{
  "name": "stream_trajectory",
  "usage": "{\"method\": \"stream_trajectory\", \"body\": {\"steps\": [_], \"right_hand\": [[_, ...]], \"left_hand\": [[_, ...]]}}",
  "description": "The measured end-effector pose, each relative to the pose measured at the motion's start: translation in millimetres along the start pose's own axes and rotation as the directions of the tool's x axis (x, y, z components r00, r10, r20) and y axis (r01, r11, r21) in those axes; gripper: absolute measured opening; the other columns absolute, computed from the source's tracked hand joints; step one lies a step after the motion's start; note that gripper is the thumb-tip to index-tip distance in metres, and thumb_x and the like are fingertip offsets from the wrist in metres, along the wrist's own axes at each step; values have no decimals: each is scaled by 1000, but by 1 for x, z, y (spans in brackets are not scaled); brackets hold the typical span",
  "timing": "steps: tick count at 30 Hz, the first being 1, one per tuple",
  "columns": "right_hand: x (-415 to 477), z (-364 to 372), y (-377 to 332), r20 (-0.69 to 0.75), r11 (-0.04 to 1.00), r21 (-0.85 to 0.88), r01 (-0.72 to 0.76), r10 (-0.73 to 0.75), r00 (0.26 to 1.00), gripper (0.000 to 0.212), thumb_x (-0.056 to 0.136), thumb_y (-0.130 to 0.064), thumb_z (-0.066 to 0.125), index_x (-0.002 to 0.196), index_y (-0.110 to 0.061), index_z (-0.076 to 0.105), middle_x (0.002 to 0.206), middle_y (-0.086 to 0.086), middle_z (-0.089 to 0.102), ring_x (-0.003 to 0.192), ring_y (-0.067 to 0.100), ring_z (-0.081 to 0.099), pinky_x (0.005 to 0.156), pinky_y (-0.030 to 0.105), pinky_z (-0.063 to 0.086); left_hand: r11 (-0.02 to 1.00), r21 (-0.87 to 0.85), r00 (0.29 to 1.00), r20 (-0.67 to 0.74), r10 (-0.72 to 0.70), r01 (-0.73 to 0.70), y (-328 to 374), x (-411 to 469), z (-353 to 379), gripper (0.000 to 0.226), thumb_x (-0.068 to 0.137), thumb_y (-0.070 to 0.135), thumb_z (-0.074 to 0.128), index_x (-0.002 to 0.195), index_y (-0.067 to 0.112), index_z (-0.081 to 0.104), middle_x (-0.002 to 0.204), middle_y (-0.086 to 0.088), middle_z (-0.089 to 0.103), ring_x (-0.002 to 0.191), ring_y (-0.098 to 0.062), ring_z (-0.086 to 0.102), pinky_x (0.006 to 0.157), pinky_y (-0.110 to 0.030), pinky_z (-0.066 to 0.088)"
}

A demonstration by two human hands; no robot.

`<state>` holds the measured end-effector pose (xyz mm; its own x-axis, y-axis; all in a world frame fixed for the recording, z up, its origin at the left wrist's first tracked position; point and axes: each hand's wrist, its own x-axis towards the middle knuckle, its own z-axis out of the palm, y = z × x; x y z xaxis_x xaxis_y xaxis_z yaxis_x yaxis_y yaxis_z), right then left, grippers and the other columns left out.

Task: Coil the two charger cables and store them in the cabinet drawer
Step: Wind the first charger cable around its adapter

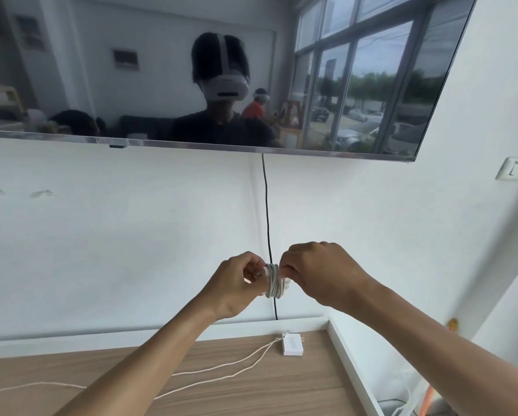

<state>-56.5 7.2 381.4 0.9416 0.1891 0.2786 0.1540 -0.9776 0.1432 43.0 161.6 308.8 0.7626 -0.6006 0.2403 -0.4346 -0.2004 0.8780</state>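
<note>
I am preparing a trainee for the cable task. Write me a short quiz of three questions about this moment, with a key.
1. True or false: the coiled white cable bundle is held in the air by the left hand and the right hand together.
2. Choose one: the white rectangular charger block lies (a) on the light wooden cabinet top, (b) in the right hand, (c) on the floor.
3. Fill in: the long white cable leading to the block lies ___ (coiled / uncoiled).
Key: 1 true; 2 a; 3 uncoiled.
</note>
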Motion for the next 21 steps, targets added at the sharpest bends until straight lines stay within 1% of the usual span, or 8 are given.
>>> {"method": "stream_trajectory", "body": {"steps": [2,6,9,11,13,15,19,21], "right_hand": [[1,-1,6,-9,1000,29,-9,10,1000,22,99,-31,44,102,-24,65,103,-7,66,88,25,63,74,35,49],[0,2,21,-51,958,275,-80,97,994,16,93,-23,56,88,-24,71,87,-12,70,79,16,63,68,32,50],[-1,7,26,-16,880,462,-108,130,991,21,90,-10,58,80,-24,71,69,-17,63,63,3,57,59,17,44],[-2,7,27,16,778,612,-139,164,986,24,91,-10,60,76,-26,69,66,-11,63,56,1,53,53,11,38],[-3,10,30,41,643,751,-154,187,982,25,92,-12,60,73,-25,68,64,-6,64,54,1,50,55,12,39],[-4,15,32,64,509,845,-163,207,976,28,94,-12,58,71,-24,68,60,-6,58,52,7,44,53,16,36],[-4,27,24,80,199,969,-146,306,949,33,96,-6,53,69,-16,68,57,5,41,46,10,28,44,18,26],[-6,28,16,81,99,987,-125,361,929,29,97,-3,48,75,-7,67,56,4,36,43,8,26,43,17,23]], "left_hand": [[999,-17,998,54,33,-32,2,-2,1,19,75,24,63,92,14,63,88,-4,69,82,-20,65,81,-37,56],[992,-109,986,147,82,-66,7,-5,-2,21,78,20,62,96,11,63,91,-4,68,81,-10,64,77,-24,52],[969,-248,976,207,70,-17,9,-6,-4,25,80,15,60,102,2,61,93,-9,65,84,-15,63,76,-26,53],[913,-406,963,259,77,36,11,-7,-6,34,81,13,62,107,-8,56,96,-16,62,86,-22,64,76,-30,54],[853,-515,950,297,92,79,14,-8,-6,42,79,17,66,108,-10,54,96,-18,61,86,-27,63,77,-32,54],[794,-597,950,300,88,115,16,-9,-4,39,78,15,66,107,-8,55,97,-20,61,86,-29,64,76,-33,55],[675,-719,962,270,52,165,19,-11,7,35,80,10,60,110,-9,55,91,-16,68,83,-24,68,77,-34,57],[600,-780,969,244,30,178,19,-11,13,39,80,12,60,112,-10,55,88,-13,68,80,-20,67,77,-34,57]]}}
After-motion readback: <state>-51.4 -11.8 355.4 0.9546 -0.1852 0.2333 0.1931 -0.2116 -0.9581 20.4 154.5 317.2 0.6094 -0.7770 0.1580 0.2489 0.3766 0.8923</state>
